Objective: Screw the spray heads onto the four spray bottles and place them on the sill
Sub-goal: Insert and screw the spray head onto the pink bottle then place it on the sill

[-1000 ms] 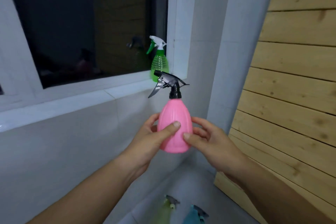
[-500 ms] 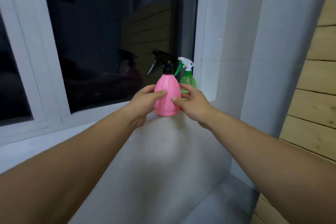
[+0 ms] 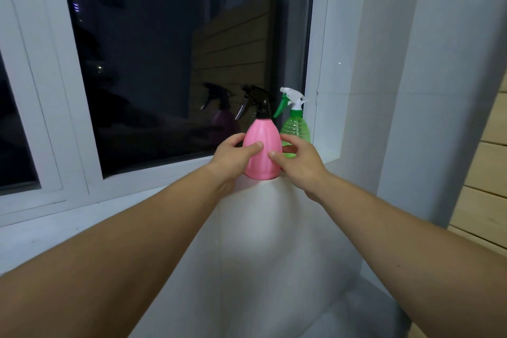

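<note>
Head view is showing the pink bottle [image 3: 262, 153] sitting lower and closer to the sill [image 3: 327, 166] than half a second ago, its base now looking set down on the sill's front edge, though the exact contact is hard to make out. Both arms are reaching further forward than before, and the window frame [image 3: 319, 57] is filling more of the view.

Left hand [image 3: 233, 156] is wrapping the pink bottle's left side, thumb across the front. Right hand [image 3: 297, 158] is pressing on its right side, fingertips [image 3: 273, 155] touching the ribbed body. So both hands are clasping the same bottle from opposite sides.

That bottle is standing upright, pear-shaped with vertical ribs, wearing a black spray head [image 3: 256, 100] with its trigger pointing left.

Just behind and to the right of the pink bottle, a green bottle [image 3: 296, 126] is standing on the sill, translucent, with a white spray head [image 3: 292, 96] and green trigger. The right hand's fingers are covering its lower part. Behind the pink bottle the dark window [image 3: 178, 63] is mirroring the bottle and the wood panels. Further right of the pink bottle, a white column [image 3: 439, 90] and a wooden wall [image 3: 488, 173] are closing off the corner.
</note>
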`<action>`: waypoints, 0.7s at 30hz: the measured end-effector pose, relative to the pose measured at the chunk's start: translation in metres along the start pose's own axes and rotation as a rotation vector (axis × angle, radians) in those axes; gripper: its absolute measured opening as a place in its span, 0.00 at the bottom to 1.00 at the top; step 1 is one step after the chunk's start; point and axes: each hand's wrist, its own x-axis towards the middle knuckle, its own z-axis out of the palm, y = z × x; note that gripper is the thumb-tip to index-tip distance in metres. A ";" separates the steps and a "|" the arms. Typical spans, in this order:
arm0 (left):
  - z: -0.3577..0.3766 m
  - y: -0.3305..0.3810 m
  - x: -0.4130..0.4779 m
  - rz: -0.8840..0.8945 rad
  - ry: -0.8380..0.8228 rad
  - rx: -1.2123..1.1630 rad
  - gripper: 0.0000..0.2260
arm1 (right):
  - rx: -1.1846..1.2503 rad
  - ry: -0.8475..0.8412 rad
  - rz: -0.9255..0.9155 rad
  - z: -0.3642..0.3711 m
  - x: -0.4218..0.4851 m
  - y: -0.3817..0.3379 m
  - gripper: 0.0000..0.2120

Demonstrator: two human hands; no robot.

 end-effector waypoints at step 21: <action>-0.015 0.005 -0.014 -0.064 0.142 0.104 0.38 | -0.063 0.077 0.034 -0.020 -0.030 0.004 0.28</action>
